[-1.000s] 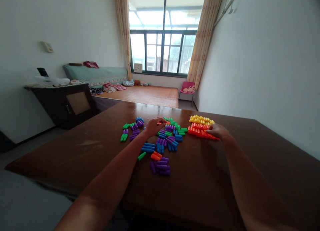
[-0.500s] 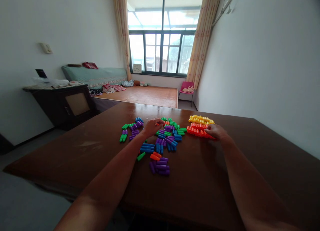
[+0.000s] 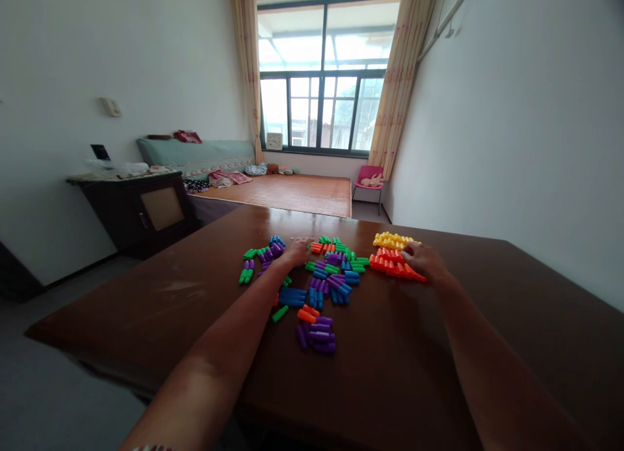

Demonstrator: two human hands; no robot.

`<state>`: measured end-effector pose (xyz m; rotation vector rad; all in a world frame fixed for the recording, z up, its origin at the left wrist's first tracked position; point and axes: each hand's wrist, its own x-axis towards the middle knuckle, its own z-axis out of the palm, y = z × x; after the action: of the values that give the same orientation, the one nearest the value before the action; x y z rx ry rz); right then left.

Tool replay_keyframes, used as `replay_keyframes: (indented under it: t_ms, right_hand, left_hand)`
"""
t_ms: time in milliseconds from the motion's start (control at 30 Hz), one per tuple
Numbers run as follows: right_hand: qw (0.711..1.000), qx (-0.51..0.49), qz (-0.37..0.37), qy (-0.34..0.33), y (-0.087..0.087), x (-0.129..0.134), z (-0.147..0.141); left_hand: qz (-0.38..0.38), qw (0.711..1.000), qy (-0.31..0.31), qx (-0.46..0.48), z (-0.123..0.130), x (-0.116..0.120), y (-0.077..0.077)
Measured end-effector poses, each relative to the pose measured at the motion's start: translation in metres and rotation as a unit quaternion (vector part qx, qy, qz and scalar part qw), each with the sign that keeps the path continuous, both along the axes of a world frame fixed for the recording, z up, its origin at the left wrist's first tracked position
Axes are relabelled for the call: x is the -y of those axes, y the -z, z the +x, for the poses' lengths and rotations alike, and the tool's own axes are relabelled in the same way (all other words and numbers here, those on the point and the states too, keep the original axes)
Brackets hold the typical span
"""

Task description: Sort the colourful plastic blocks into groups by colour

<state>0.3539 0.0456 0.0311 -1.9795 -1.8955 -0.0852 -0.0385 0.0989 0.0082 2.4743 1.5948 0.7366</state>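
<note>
My left hand [image 3: 296, 251] is by the mixed pieces [image 3: 318, 286] around mid-table; my right hand [image 3: 423, 259] is at the orange rows [image 3: 390, 265], toward the far right corner. I can't tell whether either grip is closed on anything. Light fingertips should keep the rows straight. The glossy brown table [image 3: 385, 373] faces a bed [image 3: 307, 194] and window [image 3: 322, 106].

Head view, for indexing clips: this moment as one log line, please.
left hand: by mixed-colour pieces | right hand: at red rows | yellow rows: beyond red rows | surface: brown table
</note>
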Motion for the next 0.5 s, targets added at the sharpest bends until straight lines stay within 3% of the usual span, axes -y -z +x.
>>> replay_keyframes:
  t_ms: [100,367,500]
  right_hand:
    - [1.0,0.003,0.022,-0.003,-0.006,0.004,-0.008]
    - [0.996,-0.042,0.071,0.018,-0.032,0.014,-0.009]
    - [0.993,-0.068,0.089,-0.031,-0.03,0.014,-0.03]
  left_hand:
    - [-0.026,0.999,0.022,-0.041,0.015,-0.001,0.005]
    - [0.001,0.992,-0.034,-0.118,0.013,0.013,0.005]
    - [0.036,0.994,-0.046,-0.094,0.012,0.023,-0.002]
